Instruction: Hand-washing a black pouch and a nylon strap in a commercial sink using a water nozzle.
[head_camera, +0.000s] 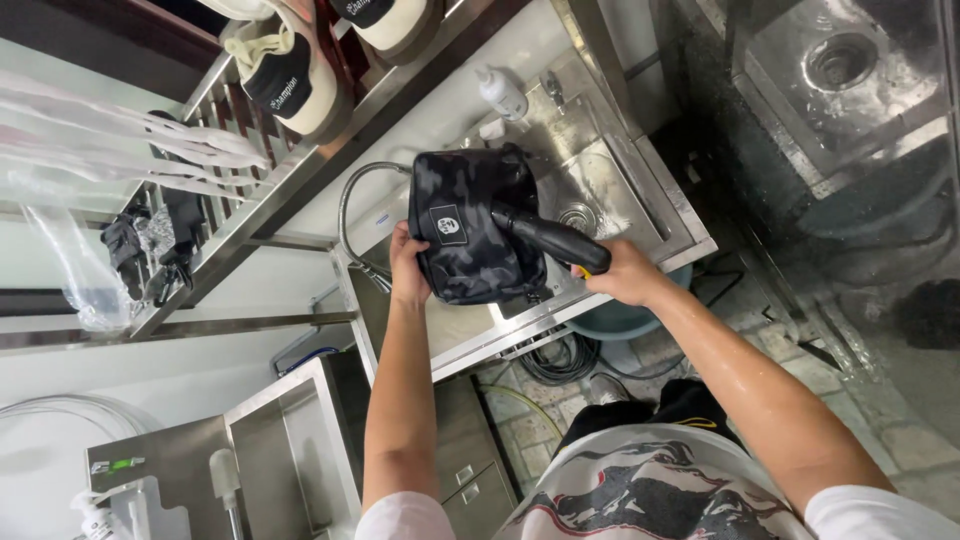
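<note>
The left hand (408, 268) grips the left edge of a black camouflage pouch (470, 225), fingers curled and clamped on the fabric, holding it up over the steel sink (640, 190). The right hand (625, 272) is closed around the handle of a black nozzle wand (548, 238), fingers wrapped tight; its tip presses against the pouch's face just beside a small white square patch (445, 221).

Risks, as judged from this position: the pouch is held by one edge only, so pressure from the wand could twist it out of the grip and drop it into the basin. The wand's tip sits close to the left fingers, and any slip along the fabric could bring its output onto them. The right forearm looks wet, which may weaken the hold on the handle. A coiled hose (560, 355) lies on the floor below the counter and could snag or trip. Spray deflected off the fabric could reach the pump bottle (503, 92) at the back of the sink, or the shoes (290, 75) on the rack above.

Condition of the pouch: soft, rectangular, dark grey-on-black camouflage pattern, somewhat bulged, fabric creased near the gripped edge. Whether it is wet cannot be told. No tears visible.
</note>
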